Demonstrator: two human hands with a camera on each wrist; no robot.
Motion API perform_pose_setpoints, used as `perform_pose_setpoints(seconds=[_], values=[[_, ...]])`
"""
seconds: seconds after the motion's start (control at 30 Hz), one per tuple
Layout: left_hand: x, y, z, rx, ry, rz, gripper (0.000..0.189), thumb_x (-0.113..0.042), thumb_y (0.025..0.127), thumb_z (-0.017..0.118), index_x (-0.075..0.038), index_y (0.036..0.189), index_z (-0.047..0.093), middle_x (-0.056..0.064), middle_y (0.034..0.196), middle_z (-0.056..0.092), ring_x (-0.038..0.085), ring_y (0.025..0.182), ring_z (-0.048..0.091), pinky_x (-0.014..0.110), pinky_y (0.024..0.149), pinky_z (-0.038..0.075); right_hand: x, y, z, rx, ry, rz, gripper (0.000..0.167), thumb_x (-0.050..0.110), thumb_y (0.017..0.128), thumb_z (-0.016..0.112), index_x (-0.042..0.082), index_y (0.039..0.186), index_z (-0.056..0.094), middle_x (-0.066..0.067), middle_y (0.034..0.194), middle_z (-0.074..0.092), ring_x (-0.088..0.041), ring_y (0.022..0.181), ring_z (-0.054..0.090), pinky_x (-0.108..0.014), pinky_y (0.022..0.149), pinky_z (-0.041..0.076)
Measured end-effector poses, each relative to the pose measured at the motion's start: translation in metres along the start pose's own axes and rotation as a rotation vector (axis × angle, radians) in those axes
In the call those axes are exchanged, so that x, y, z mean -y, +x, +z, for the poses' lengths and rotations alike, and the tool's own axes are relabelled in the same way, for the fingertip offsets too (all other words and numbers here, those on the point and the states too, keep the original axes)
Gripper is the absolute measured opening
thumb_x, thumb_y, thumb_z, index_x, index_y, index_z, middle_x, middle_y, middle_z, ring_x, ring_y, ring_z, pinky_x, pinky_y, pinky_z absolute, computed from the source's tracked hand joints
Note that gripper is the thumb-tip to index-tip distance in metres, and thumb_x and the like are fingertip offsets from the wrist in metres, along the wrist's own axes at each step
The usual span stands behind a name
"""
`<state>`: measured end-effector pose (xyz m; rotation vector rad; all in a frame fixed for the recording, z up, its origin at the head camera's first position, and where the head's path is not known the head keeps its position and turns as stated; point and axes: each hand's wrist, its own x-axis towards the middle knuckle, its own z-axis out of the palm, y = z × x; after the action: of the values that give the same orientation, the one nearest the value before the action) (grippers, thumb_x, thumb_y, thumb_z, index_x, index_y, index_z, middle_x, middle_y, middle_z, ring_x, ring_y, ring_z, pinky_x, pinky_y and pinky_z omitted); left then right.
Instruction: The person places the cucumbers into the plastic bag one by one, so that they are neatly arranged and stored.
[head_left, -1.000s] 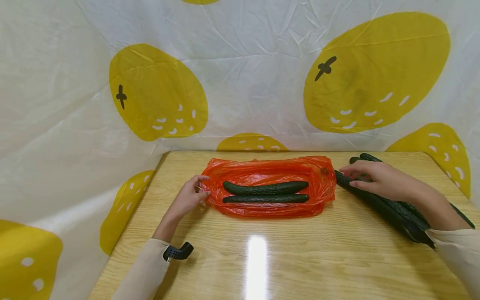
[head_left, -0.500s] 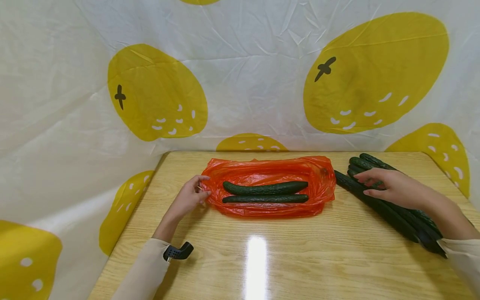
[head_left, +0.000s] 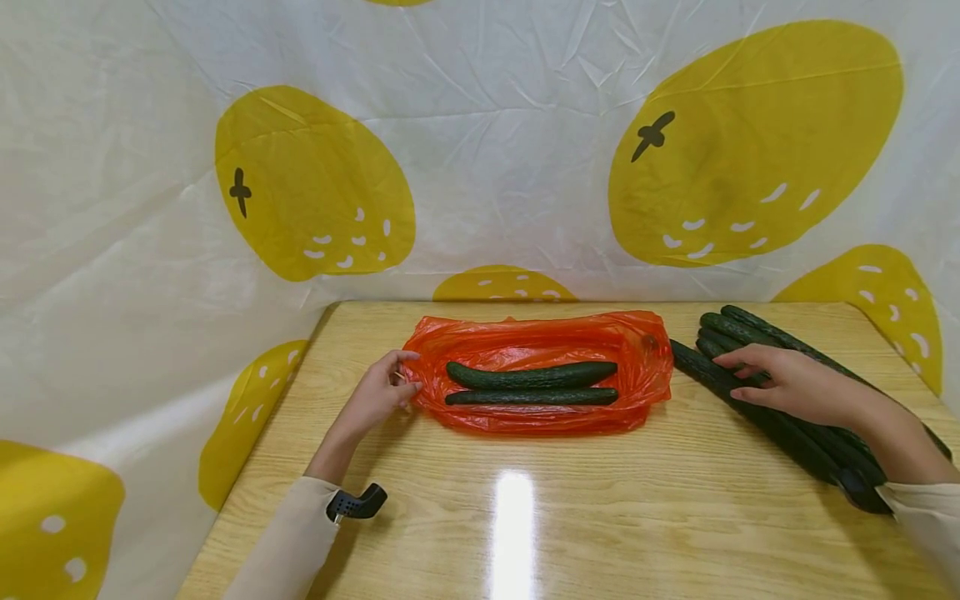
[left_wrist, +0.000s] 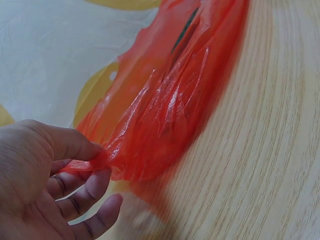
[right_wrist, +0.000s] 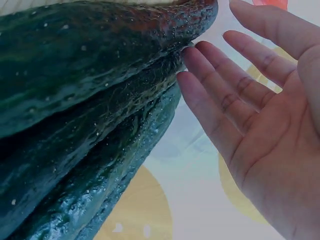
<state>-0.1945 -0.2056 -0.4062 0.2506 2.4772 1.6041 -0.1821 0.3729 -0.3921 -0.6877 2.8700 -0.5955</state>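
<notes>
A red plastic bag [head_left: 517,333] lies spread open on the table with two cucumbers [head_left: 532,377] side by side in it. My left hand [head_left: 378,385] pinches the bag's left edge; in the left wrist view the thin red film [left_wrist: 107,160] is caught between thumb and fingers. To the right of the bag, several dark green cucumbers [head_left: 802,442] lie bunched on a slant. Over this pile is my right hand [head_left: 798,383], fingers spread and holding nothing. The right wrist view shows its fingertips right at the ends of the piled cucumbers [right_wrist: 90,75].
The wooden table [head_left: 420,517] ends at the back against a white cloth [head_left: 510,200] printed with yellow fruit, which also hangs along the left side. A black device [head_left: 356,503] is strapped at the left wrist. Light glares off the tabletop in front of the bag.
My right hand has moved right and slightly toward me, away from the bag and over the pile. The left hand keeps its hold on the bag, which has not shifted.
</notes>
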Motion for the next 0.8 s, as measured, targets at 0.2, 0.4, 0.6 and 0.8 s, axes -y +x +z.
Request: perform_pose_setpoints(seconds=[0.2,0.4,0.6,0.8], values=[[0.020,0.010,0.000,-0.001,0.016,-0.019,0.052,0.008,0.093,0.064,0.008,0.142,0.047,0.016,0.092,0.051,0.042,0.075,0.057,0.037,0.056,0.056,-0.002,0.001,0.003,0.022,0.005,0.007,0.052,0.024,0.094,0.073,0.004,0.140,0.057,-0.019,0.134,0.061,-0.035,0.109,0.066,-0.035,0.077,0.058],[0.036,0.016,-0.001,-0.018,0.021,-0.011,0.052,0.004,0.094,0.066,0.002,0.143,0.048,0.014,0.094,0.052,0.033,0.074,0.058,0.035,0.055,0.055,-0.002,0.004,0.005,0.035,0.004,0.015,0.050,0.022,0.095,0.072,0.002,0.139,0.057,-0.020,0.133,0.062,-0.033,0.107,0.067,-0.033,0.076,0.057],[0.038,0.016,-0.001,-0.027,0.022,-0.006,0.050,0.002,0.093,0.068,-0.001,0.140,0.052,0.012,0.093,0.051,0.024,0.071,0.056,0.032,0.056,0.055,-0.001,0.008,0.005,0.051,0.015,0.023,0.047,0.014,0.095,0.071,-0.001,0.138,0.057,-0.020,0.133,0.062,-0.031,0.105,0.068,-0.030,0.075,0.057],[0.038,0.016,-0.001,-0.030,0.032,-0.011,0.049,0.002,0.093,0.068,-0.002,0.140,0.052,0.011,0.093,0.051,0.022,0.069,0.055,0.030,0.056,0.054,0.000,0.012,0.007,0.059,0.002,0.009,0.048,0.012,0.093,0.073,-0.003,0.136,0.058,-0.022,0.131,0.063,-0.029,0.102,0.068,-0.031,0.075,0.057]])
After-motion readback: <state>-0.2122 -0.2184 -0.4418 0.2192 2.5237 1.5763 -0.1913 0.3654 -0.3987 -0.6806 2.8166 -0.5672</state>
